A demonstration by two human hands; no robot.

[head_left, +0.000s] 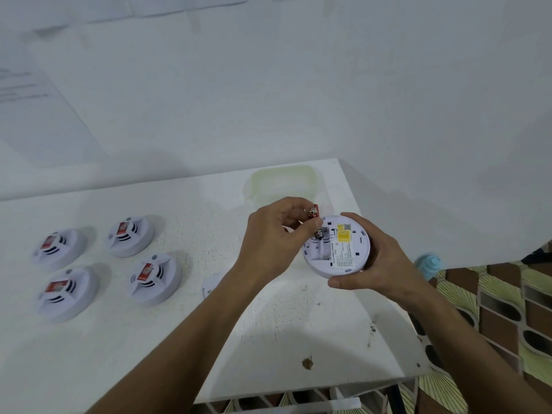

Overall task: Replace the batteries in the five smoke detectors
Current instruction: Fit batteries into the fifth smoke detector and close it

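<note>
Two hands work: right hand cradles the round white plastic smoke detector back-up, so left hand can pinch red batteries at its compartment.

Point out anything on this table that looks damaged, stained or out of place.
A yellowish rectangular stain marks the table's far right corner, like residue left by something that once sat there. A small brown chip shows near the front edge. The four detectors at left sit upright in neat pairs.
</note>
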